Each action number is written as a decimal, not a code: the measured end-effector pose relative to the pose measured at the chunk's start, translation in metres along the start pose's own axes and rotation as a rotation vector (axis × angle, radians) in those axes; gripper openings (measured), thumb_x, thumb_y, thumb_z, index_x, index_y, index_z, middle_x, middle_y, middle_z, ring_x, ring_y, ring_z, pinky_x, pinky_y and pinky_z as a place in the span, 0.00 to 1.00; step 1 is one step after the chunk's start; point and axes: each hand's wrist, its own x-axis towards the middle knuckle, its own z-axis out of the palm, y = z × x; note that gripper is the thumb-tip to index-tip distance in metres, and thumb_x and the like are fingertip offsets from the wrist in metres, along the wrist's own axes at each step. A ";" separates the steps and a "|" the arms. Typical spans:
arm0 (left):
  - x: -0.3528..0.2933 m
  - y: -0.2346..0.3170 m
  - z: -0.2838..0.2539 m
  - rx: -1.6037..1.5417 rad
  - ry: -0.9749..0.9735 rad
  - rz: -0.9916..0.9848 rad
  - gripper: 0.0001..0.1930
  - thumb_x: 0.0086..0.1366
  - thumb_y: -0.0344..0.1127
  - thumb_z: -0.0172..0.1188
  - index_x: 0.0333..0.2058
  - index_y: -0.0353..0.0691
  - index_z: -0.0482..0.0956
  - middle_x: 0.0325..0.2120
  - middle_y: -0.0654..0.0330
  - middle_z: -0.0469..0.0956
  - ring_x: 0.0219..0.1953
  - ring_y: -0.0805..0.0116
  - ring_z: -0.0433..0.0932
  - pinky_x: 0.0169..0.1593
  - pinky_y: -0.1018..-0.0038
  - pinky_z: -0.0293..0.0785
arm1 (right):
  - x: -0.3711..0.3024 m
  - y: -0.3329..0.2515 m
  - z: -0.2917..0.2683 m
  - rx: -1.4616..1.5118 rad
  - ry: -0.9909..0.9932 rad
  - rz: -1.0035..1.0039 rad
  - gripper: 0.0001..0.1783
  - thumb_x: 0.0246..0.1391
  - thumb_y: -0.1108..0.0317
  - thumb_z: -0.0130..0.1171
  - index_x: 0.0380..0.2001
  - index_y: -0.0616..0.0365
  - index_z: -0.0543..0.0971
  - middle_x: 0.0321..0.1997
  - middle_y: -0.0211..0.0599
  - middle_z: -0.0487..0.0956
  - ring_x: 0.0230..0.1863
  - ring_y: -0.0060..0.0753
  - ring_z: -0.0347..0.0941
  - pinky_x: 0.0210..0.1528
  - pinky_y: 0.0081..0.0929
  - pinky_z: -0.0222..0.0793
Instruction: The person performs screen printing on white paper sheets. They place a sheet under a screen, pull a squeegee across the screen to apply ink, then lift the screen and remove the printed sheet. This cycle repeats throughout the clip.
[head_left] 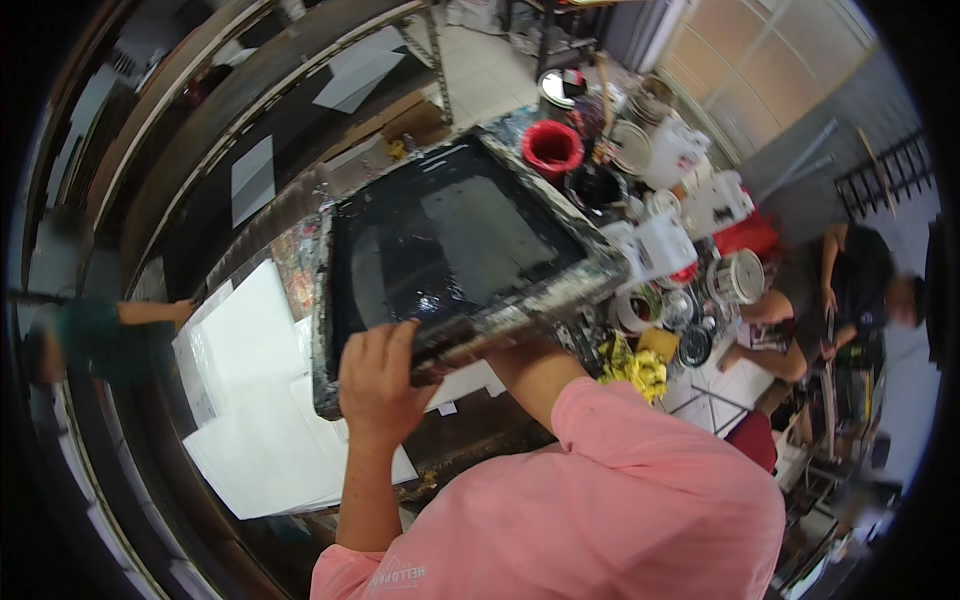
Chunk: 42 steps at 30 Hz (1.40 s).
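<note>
A screen printing frame, its wooden edges stained and its mesh coated with wet black ink around a greyer rectangle, is tilted up over the work table. My left hand grips the near edge toward its left corner, fingers over the rim. From the right, my right forearm passes beneath the frame, which hides that hand and its fingers. Large white paper sheets lie on the table to the left of the frame and partly below it.
Right of the frame stand a red bucket, white jugs, open paint tubs and a crumpled yellow cloth. Drying racks with loose sheets run along the left. One person stands at left; another sits at right.
</note>
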 end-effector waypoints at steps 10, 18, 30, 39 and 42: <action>-0.004 0.012 0.001 0.030 0.038 -0.007 0.39 0.38 0.30 0.81 0.54 0.37 0.78 0.47 0.49 0.78 0.51 0.42 0.77 0.56 0.53 0.74 | -0.303 -0.087 -0.094 -1.134 0.167 -0.404 0.24 0.63 0.76 0.59 0.62 0.68 0.79 0.54 0.34 0.82 0.55 0.28 0.80 0.56 0.29 0.76; -0.007 0.008 0.002 0.124 0.116 0.068 0.38 0.42 0.35 0.82 0.54 0.38 0.77 0.49 0.51 0.77 0.53 0.42 0.76 0.56 0.53 0.75 | -0.449 -0.203 -0.189 -1.595 1.095 -1.172 0.18 0.57 0.67 0.72 0.50 0.60 0.86 0.43 0.46 0.88 0.42 0.44 0.84 0.48 0.37 0.79; -0.011 0.004 0.006 0.132 0.074 0.003 0.39 0.48 0.42 0.80 0.59 0.39 0.76 0.56 0.47 0.78 0.61 0.41 0.74 0.66 0.52 0.72 | -0.387 -0.071 -0.176 -2.400 0.921 -0.271 0.49 0.62 0.45 0.66 0.82 0.29 0.57 0.82 0.59 0.55 0.71 0.70 0.65 0.60 0.66 0.74; -0.011 0.008 -0.004 0.089 0.019 -0.047 0.39 0.47 0.42 0.81 0.58 0.36 0.77 0.53 0.49 0.78 0.61 0.42 0.73 0.65 0.53 0.71 | -0.367 -0.125 -0.206 -2.256 0.576 -0.509 0.28 0.59 0.69 0.64 0.64 0.55 0.80 0.60 0.58 0.75 0.56 0.64 0.77 0.63 0.49 0.75; -0.014 0.009 -0.005 0.068 0.029 -0.047 0.39 0.45 0.38 0.81 0.57 0.36 0.77 0.51 0.51 0.78 0.58 0.43 0.74 0.62 0.54 0.73 | -0.379 -0.128 -0.168 -1.792 0.483 -0.636 0.28 0.61 0.72 0.63 0.65 0.59 0.78 0.61 0.52 0.79 0.59 0.50 0.79 0.62 0.42 0.76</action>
